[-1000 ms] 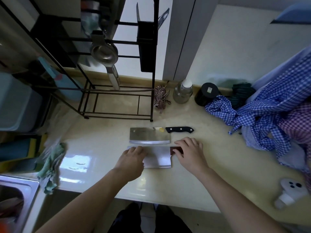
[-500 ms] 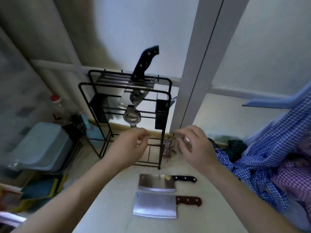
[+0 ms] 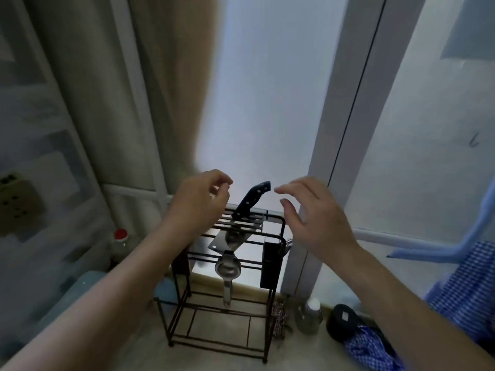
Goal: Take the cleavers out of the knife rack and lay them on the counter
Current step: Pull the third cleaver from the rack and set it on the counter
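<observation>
A black wire knife rack [image 3: 270, 287] stands on the counter against the window. One cleaver [image 3: 250, 202] sits in its top slots, black riveted handle sticking up and tilted right, steel blade hanging below. My left hand [image 3: 199, 202] hovers just left of the handle, fingers loosely curled and holding nothing. My right hand [image 3: 312, 218] is raised just right of the handle, fingers spread, fingertips close to the handle's end but apart from it. The two cleavers laid on the counter are out of view.
A metal ladle [image 3: 228, 269] hangs in the rack's middle, and a black holder [image 3: 270, 263] hangs on its right side. A small bottle [image 3: 309, 315], a black round container [image 3: 342, 324] and blue checked cloth [image 3: 372, 352] lie right of the rack. A red-capped bottle [image 3: 120, 241] stands at left.
Both hands left the brown-handled cleaver lying on the counter and rose to the rack's top. The view tilted up, so the two laid cleavers dropped out of sight.
</observation>
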